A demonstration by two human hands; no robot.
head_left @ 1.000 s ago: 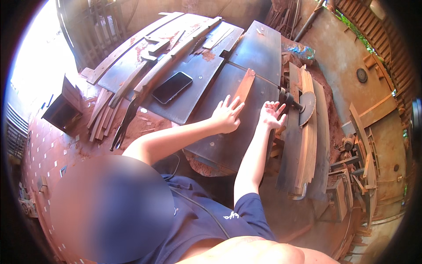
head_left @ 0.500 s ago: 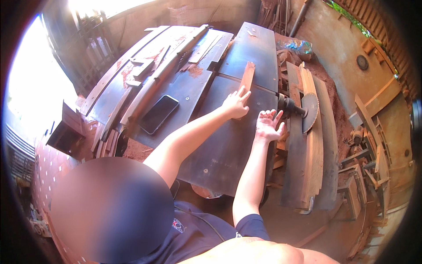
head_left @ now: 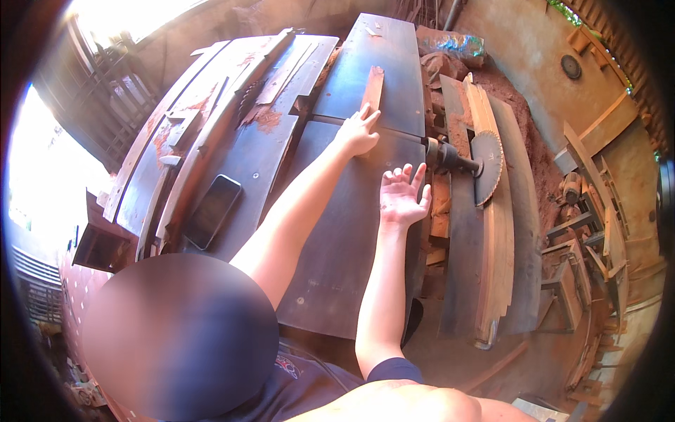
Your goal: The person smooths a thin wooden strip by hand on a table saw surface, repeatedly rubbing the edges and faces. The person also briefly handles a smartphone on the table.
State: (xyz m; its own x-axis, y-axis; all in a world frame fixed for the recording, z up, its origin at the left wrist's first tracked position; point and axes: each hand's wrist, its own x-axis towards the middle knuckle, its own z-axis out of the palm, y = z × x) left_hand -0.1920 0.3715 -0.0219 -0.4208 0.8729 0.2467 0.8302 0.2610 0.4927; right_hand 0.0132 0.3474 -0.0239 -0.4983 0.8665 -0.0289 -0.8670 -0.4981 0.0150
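My left hand [head_left: 359,133] rests on a narrow reddish wooden board [head_left: 373,88] lying lengthwise on a dark metal machine table [head_left: 330,232]. Its fingers are stretched and spread over the board's near part, which the hand hides. The board's far end reaches past the seam across the table. To the right, my right hand [head_left: 405,197] is raised, palm showing, fingers apart and a little bent, with nothing in it. Close beyond that hand, a shaft [head_left: 457,160] sticks out from the table's side and carries a round toothed saw blade [head_left: 488,169].
On the left of the table lie a black phone [head_left: 213,211], a long wooden rail [head_left: 218,116] and several offcuts. Long planks [head_left: 499,246] run under the blade on the right. Reddish sawdust [head_left: 524,130] is heaped beyond them. Stacked timber [head_left: 594,218] leans by the right wall.
My left hand and the board have slid farther away along the table, past the seam. My right hand has drawn slightly left and back from the shaft. The whole view has shifted.
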